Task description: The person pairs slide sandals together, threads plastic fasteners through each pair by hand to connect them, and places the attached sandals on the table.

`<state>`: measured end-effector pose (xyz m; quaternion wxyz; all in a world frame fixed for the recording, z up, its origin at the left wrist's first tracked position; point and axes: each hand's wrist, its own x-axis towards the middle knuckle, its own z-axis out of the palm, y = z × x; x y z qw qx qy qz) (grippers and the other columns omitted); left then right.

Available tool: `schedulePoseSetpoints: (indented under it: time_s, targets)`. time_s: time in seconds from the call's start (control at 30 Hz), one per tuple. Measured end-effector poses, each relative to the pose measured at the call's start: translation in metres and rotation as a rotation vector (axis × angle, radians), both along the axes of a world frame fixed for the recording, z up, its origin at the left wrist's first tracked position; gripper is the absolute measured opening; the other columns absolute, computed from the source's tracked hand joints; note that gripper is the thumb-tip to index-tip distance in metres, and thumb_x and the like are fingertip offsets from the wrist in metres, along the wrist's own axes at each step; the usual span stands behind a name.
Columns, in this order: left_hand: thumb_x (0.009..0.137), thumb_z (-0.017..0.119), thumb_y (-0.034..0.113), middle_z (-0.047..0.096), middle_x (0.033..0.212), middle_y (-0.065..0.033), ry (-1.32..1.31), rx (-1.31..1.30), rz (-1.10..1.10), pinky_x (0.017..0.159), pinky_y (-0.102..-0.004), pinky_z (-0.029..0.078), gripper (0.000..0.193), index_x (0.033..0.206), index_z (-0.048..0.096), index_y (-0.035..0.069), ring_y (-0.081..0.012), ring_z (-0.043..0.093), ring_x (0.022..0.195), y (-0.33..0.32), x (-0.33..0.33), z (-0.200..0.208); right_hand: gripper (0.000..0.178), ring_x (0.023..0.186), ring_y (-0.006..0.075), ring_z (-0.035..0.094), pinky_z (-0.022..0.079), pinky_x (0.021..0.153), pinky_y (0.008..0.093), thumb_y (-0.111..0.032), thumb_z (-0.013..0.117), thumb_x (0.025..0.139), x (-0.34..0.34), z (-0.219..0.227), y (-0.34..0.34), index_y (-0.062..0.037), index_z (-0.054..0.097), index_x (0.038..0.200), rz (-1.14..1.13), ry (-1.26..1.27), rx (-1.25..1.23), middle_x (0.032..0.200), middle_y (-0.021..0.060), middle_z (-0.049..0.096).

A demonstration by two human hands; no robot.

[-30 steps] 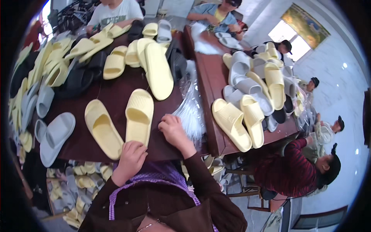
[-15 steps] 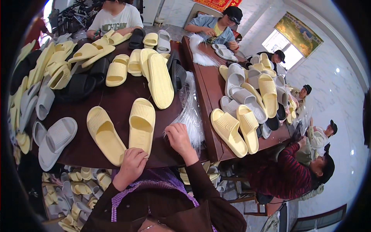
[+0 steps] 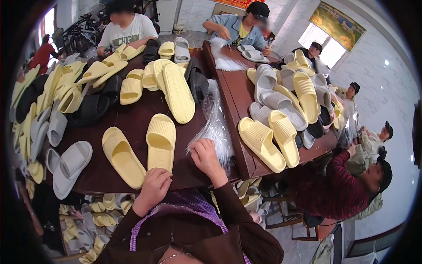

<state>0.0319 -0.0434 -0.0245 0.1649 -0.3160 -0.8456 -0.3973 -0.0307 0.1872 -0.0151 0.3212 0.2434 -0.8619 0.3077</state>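
Note:
Two pale yellow slippers, a left-hand slipper [image 3: 123, 155] and a right-hand slipper [image 3: 161, 137], lie side by side on the table in front of me, toes pointing away. My left hand [image 3: 154, 185] is by the heel of the right-hand one, fingers curled and pressed together; anything between them is too small to make out. Beside a bundle of clear thin plastic strands [image 3: 214, 132], my right hand [image 3: 205, 157] is closed in a pinch at the bundle's left edge. What its fingertips hold is too fine to name.
Yellow, grey and black slippers are heaped at the table's far left [image 3: 72, 83]. A grey pair [image 3: 72, 165] lies near the left edge. More slippers [image 3: 281, 105] cover the adjoining right table. Several people sit around. Below the table edge are further slippers [image 3: 103, 220].
My left hand has come slightly off the slipper's heel, toward me. My right hand stays by the strands. The view has shifted a little. The far person in blue has raised a hand.

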Motion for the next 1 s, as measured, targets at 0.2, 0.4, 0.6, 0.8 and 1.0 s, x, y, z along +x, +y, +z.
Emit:
schedulePoseSetpoints:
  time_s: [0.2, 0.4, 0.6, 0.8, 1.0]
  targets:
    - [0.077, 0.064, 0.004, 0.06, 0.095, -0.0123, -0.01, -0.008, -0.026, 0.081, -0.0386, 0.043, 0.017, 0.094, 0.062, 0.002, -0.0307, 0.056, 0.09, 0.016, -0.004, 0.019, 0.017, 0.087, 0.0274, 0.054, 0.04, 0.079, 0.0361, 0.001, 0.064, 0.072, 0.005, 0.007, 0.007, -0.0052, 0.057, 0.086, 0.035, 0.041, -0.057, 0.089, 0.0083, 0.057]
    - [0.08, 0.06, 0.001, 0.059, 0.1, -0.0142, -0.013, 0.087, -0.085, 0.083, -0.0354, 0.045, 0.022, 0.102, 0.06, -0.001, -0.0293, 0.057, 0.093, 0.035, -0.024, 0.036, 0.015, 0.085, 0.0278, 0.055, 0.041, 0.077, 0.0362, 0.001, 0.065, 0.072, 0.015, 0.013, 0.01, -0.0044, 0.06, 0.085, 0.069, 0.074, -0.121, 0.09, 0.0091, 0.058]
    - [0.084, 0.055, -0.002, 0.06, 0.103, -0.0092, -0.267, 0.402, -0.209, 0.081, -0.0272, 0.046, 0.025, 0.108, 0.059, -0.002, -0.0165, 0.057, 0.093, 0.065, -0.049, 0.052, 0.016, 0.082, 0.029, 0.056, 0.044, 0.073, 0.0365, 0.004, 0.066, 0.071, 0.031, 0.022, 0.011, -0.0024, 0.062, 0.085, 0.092, 0.054, -0.237, 0.089, 0.011, 0.06]
    - [0.088, 0.051, -0.003, 0.059, 0.103, -0.0046, -0.616, 0.509, -0.392, 0.078, -0.0226, 0.045, 0.023, 0.109, 0.059, -0.002, -0.0089, 0.054, 0.091, 0.09, -0.063, 0.04, 0.016, 0.08, 0.0277, 0.058, 0.047, 0.07, 0.0335, 0.008, 0.065, 0.071, 0.039, 0.032, 0.012, -0.001, 0.063, 0.085, 0.12, 0.048, -0.319, 0.087, 0.0118, 0.061]
    - [0.089, 0.054, 0.0, 0.06, 0.096, -0.0046, -0.597, 0.518, -0.478, 0.078, -0.0235, 0.045, 0.016, 0.103, 0.061, -0.002, -0.0106, 0.055, 0.088, 0.09, -0.068, 0.034, 0.016, 0.077, 0.0237, 0.059, 0.049, 0.069, 0.0311, 0.011, 0.064, 0.072, 0.05, 0.036, 0.018, -0.0001, 0.062, 0.083, 0.186, -0.045, -0.51, 0.085, 0.0113, 0.062]
